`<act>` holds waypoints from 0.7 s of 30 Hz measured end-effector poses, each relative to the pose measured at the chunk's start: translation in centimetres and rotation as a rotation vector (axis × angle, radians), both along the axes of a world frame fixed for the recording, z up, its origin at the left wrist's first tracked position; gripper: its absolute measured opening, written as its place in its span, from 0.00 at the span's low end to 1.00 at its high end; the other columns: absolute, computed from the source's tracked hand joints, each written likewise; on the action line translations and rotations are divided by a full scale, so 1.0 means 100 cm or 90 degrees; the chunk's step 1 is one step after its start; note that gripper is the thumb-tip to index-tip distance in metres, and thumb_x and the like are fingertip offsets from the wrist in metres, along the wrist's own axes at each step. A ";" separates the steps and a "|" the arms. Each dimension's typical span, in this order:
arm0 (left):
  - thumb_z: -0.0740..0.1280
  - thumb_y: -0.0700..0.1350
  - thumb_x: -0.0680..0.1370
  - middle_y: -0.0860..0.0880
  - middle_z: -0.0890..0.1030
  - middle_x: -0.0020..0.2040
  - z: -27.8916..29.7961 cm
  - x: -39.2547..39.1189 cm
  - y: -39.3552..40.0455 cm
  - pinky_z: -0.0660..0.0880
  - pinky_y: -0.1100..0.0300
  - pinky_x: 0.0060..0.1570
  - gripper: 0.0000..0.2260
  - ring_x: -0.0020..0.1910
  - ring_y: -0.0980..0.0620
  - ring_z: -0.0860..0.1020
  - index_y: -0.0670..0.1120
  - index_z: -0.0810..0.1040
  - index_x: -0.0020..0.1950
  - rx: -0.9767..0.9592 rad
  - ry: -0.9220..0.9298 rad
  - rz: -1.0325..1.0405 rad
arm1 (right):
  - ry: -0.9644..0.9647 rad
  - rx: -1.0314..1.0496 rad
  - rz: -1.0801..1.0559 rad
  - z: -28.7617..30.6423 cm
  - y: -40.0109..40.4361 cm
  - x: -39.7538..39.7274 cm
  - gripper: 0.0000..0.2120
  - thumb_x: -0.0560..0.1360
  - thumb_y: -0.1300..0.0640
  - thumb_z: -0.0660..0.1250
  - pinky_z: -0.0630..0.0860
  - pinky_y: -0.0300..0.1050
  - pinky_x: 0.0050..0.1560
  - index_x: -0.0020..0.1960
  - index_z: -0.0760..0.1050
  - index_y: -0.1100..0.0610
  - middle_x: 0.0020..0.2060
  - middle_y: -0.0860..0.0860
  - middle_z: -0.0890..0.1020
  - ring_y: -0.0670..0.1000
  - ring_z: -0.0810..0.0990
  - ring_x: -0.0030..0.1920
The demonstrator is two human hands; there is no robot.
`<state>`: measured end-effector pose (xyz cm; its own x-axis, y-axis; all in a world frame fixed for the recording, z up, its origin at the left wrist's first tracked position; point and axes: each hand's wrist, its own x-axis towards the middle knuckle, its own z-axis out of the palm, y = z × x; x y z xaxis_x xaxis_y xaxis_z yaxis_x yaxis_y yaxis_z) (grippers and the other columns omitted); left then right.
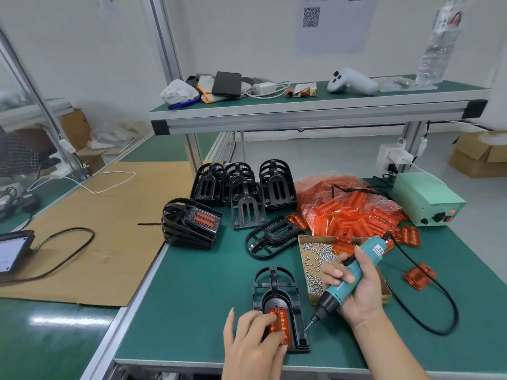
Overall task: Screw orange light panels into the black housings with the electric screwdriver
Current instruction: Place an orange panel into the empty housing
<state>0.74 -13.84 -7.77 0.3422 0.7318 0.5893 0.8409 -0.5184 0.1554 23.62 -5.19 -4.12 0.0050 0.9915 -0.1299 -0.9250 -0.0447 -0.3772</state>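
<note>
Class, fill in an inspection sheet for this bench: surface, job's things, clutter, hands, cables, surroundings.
Surface: green mat; cardboard sheet at left.
Job's things: black housing holding an orange panel; empty housings; finished stack; bag of panels; screw box.
Clutter: loose panels on the mat.
Hands: left hand presses the panel; right hand grips the electric screwdriver.
Cables: black screwdriver cord loops right.
Surroundings: power unit; shelf with controller.
</note>
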 end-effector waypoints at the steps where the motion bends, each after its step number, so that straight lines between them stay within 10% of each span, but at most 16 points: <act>1: 0.86 0.51 0.54 0.58 0.84 0.49 0.000 -0.002 0.001 0.64 0.45 0.66 0.16 0.57 0.56 0.74 0.58 0.85 0.37 -0.013 -0.004 -0.009 | -0.002 0.000 0.000 0.000 0.000 0.000 0.15 0.77 0.46 0.67 0.69 0.36 0.28 0.39 0.76 0.56 0.22 0.46 0.67 0.45 0.69 0.29; 21: 0.81 0.51 0.64 0.62 0.83 0.57 0.005 -0.020 0.013 0.73 0.37 0.64 0.13 0.61 0.61 0.80 0.59 0.85 0.47 -0.095 -0.020 -0.158 | 0.000 -0.013 0.006 0.000 0.000 0.000 0.15 0.78 0.46 0.67 0.70 0.37 0.27 0.40 0.75 0.56 0.22 0.46 0.67 0.46 0.69 0.29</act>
